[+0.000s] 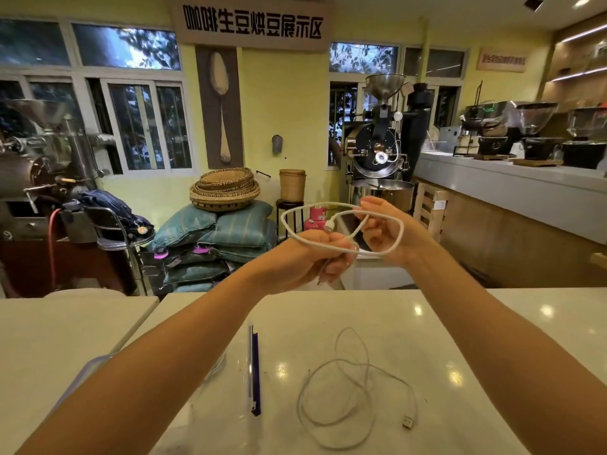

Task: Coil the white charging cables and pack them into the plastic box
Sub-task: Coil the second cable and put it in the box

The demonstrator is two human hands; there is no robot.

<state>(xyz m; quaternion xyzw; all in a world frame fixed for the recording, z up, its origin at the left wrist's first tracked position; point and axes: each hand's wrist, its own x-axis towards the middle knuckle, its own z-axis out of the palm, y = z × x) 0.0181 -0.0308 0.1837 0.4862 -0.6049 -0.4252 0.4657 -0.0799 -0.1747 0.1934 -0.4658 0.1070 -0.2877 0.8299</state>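
Both hands (348,244) hold a looped white cable (397,236) raised between them.

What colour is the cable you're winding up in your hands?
White. The cable held between both hands shows clearly in the head view.

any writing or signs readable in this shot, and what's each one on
"咖啡生豆烘豆展示区": black characters on the big white sign high on the back wall.
Small pinkish sign on the wall at upper right: it carries a line of characters, too blurred to read.
Nothing readable on the cable in the hands, the loose cable on the table, or the plastic box.
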